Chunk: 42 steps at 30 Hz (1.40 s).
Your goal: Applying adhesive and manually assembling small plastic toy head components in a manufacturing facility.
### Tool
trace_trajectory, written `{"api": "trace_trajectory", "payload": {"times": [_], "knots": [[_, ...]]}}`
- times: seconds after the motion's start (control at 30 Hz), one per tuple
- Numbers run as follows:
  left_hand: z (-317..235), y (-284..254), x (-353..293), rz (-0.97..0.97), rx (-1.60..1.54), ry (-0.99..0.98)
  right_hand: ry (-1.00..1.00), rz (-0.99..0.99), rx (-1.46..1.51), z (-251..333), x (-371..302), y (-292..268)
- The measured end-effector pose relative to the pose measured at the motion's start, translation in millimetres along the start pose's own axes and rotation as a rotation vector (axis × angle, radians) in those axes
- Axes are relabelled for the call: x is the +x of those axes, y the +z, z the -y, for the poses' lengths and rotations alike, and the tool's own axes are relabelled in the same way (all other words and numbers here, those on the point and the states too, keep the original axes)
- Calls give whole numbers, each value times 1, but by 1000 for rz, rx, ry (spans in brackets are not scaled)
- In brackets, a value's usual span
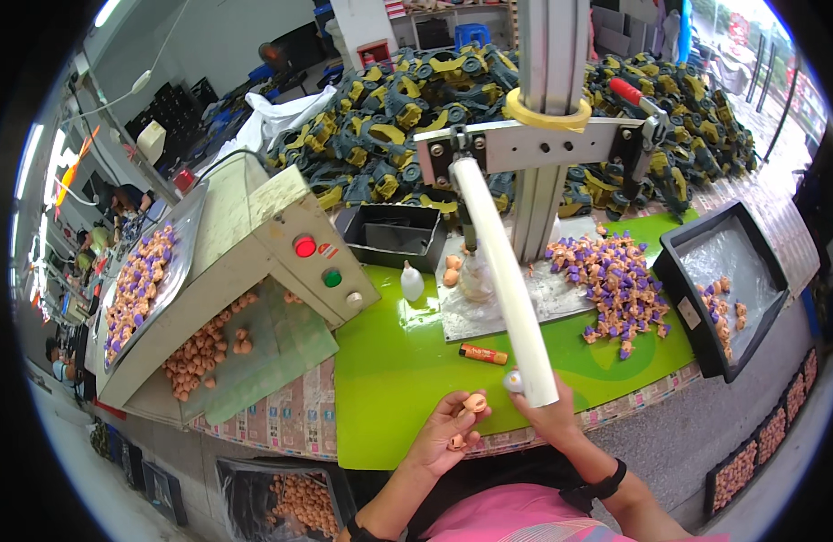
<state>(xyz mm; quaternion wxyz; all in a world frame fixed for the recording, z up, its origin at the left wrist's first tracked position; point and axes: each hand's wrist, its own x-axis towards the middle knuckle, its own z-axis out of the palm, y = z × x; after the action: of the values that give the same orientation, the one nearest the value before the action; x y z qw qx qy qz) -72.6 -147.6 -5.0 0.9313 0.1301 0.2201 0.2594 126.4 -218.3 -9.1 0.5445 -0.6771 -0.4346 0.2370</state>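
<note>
Left hand (435, 440) held two peach toy parts (474, 403); right hand (554, 417) gripped a white bottle (514, 383). Tray (706, 346), three o'clock: purple-and-peach pieces (718, 316). Bin (240, 493), seven o'clock: loose peach parts (308, 508).

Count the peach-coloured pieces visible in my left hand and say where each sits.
2: the upper piece is at the fingertips of the left hand; the lower piece is by its curled fingers. The fingers may hide more.

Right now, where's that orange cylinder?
In the head view, the orange cylinder lies slightly right of centre on the green mat, between the metal plate and the left hand.
</note>
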Motion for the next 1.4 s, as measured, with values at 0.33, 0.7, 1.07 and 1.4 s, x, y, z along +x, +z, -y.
{"api": "trace_trajectory", "payload": {"times": [0.33, 0.7, 1.07, 1.4], "knots": [[-6, -7, -2, -26, 7, -65, -376, 54, -324, 25, 45, -56], [-1, 5, -9, -27, 22, -61, -467, -126, -947, -27, 163, -70], [7, 6, -6, 9, 135, -72, -201, 204, -195, 51, 30, -61], [22, 22, -2, -19, 215, -61, -184, 236, -69, 69, -12, -42]]}}
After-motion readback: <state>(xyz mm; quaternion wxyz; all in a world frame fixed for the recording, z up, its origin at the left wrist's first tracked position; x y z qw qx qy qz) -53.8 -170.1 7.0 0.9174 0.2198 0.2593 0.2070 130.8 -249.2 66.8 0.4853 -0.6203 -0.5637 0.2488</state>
